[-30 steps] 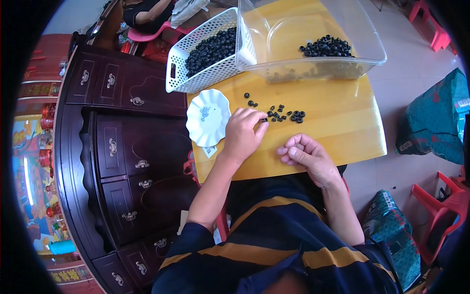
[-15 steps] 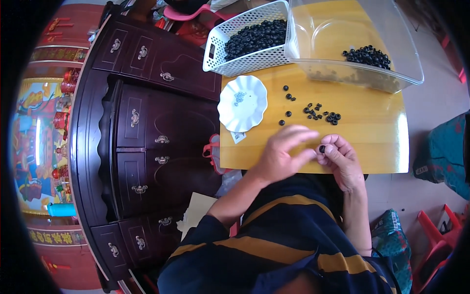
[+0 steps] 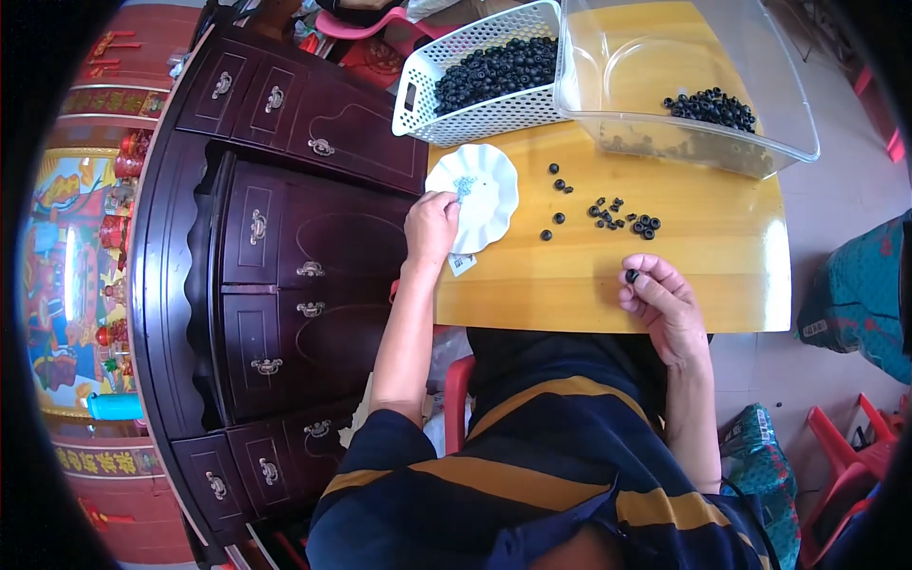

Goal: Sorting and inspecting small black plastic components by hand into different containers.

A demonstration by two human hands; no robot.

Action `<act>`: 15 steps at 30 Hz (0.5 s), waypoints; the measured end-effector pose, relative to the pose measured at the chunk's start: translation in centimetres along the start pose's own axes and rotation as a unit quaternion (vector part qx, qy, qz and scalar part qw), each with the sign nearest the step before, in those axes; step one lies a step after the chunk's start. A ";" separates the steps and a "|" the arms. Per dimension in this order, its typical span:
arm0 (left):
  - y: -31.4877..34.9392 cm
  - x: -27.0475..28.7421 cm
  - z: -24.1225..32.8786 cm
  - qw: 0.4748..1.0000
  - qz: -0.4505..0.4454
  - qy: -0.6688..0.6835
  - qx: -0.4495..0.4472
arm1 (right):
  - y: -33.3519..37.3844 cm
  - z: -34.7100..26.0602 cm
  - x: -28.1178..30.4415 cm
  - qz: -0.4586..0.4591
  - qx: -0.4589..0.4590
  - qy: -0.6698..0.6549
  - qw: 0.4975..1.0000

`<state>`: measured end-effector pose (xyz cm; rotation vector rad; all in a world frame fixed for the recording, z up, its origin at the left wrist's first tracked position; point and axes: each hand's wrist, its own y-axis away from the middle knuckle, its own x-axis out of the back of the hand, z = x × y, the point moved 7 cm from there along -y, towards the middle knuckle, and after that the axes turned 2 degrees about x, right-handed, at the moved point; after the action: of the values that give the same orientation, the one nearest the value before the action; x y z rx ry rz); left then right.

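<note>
Between the thumb and fingers of my right hand (image 3: pixel 673 306) sits a small black ring-like part (image 3: pixel 632 275), just above the table's near edge. My left hand (image 3: pixel 432 228) reaches over the left rim of a white scalloped plate (image 3: pixel 496 211). Its fingers are drawn together beside a small heap of tiny pale, shiny pieces (image 3: pixel 465 185); whatever is between the fingertips is hidden. Several black round parts (image 3: pixel 649 226) lie loose on the tabletop beyond my right hand, along with smaller black bits (image 3: pixel 606 218).
At the back, a white perforated basket (image 3: pixel 418 123) holds many black round parts. A clear plastic bin (image 3: pixel 684 142) beside it has a smaller pile. Both rest on the wooden table (image 3: pixel 532 294). A dark wooden cabinet (image 3: pixel 351 228) stands along the left, and red stools (image 3: pixel 841 465) at lower right.
My left hand has moved from beside the right hand, left and away, to the plate, its fingers closing. My right hand stays nearly in place, still holding the black ring-like part.
</note>
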<state>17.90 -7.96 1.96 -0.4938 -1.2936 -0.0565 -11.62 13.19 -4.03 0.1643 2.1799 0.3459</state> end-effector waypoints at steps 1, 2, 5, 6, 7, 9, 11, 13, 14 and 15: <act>0.2 0.0 0.1 1.000 0.005 -0.002 -0.008 | 0.0 0.0 0.0 0.000 0.000 0.001 1.000; 0.2 0.1 0.5 1.000 0.010 -0.003 -0.016 | 0.0 0.1 0.0 0.001 -0.001 -0.001 1.000; 0.3 0.2 1.1 1.000 0.001 -0.006 0.002 | 0.0 0.1 -0.2 0.003 -0.004 0.000 1.000; 0.3 0.3 1.2 1.000 0.000 -0.006 0.002 | 0.1 0.1 -0.2 0.005 -0.004 0.003 1.000; 0.3 0.3 1.2 1.000 -0.012 -0.007 0.012 | 0.1 0.2 -0.2 0.005 -0.005 0.002 1.000; 0.3 0.2 1.4 0.999 -0.025 -0.007 0.020 | 0.0 0.1 -0.3 -0.006 0.000 0.009 1.000; 0.4 0.2 1.7 0.999 -0.038 -0.020 0.008 | 0.1 0.0 -0.3 -0.005 0.002 0.008 1.000; 0.5 0.1 1.4 0.999 -0.028 -0.029 -0.007 | 0.1 -0.1 -0.3 -0.004 0.003 0.007 1.000; 0.6 0.2 1.6 0.999 -0.019 -0.037 -0.021 | 0.1 -0.1 -0.3 -0.004 0.004 0.011 1.000; 0.7 0.1 1.7 0.999 -0.020 -0.036 -0.022 | 0.1 -0.1 -0.3 -0.005 0.004 0.014 1.000</act>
<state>16.65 -6.68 2.16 -0.5106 -1.3745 -0.1014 -11.55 13.21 -3.69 0.1550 2.2102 0.3357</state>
